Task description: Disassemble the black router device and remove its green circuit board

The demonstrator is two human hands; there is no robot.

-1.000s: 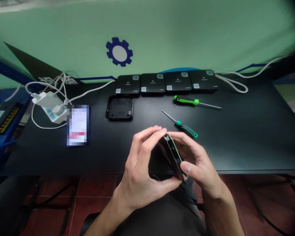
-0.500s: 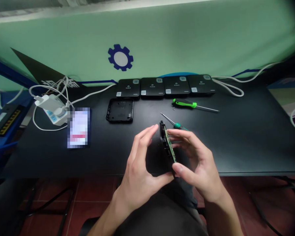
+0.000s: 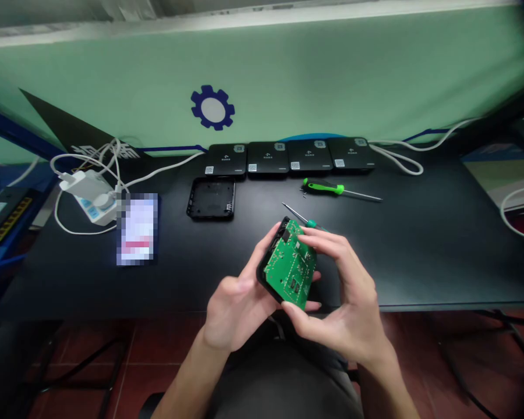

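The green circuit board (image 3: 290, 265), seated in a black plastic casing (image 3: 266, 279), is held tilted up between both hands, above the black desk (image 3: 436, 262) and close to its front edge. The left hand (image 3: 236, 308) cradles the casing from below and behind, its fingers curling up around the far edge. The right hand (image 3: 344, 308) clamps from the other side, with its fingers (image 3: 323, 238) across the top of the board and its thumb (image 3: 292, 309) at the lower edge.

Just beyond the grip, a green-handled screwdriver (image 3: 312, 223) lies partly hidden behind the board. Farther off lie a second screwdriver (image 3: 323, 187), with specks by its handle that may be screws, and an open black case shell (image 3: 210, 199). Four closed black units (image 3: 288, 158) stand in a row beyond them.
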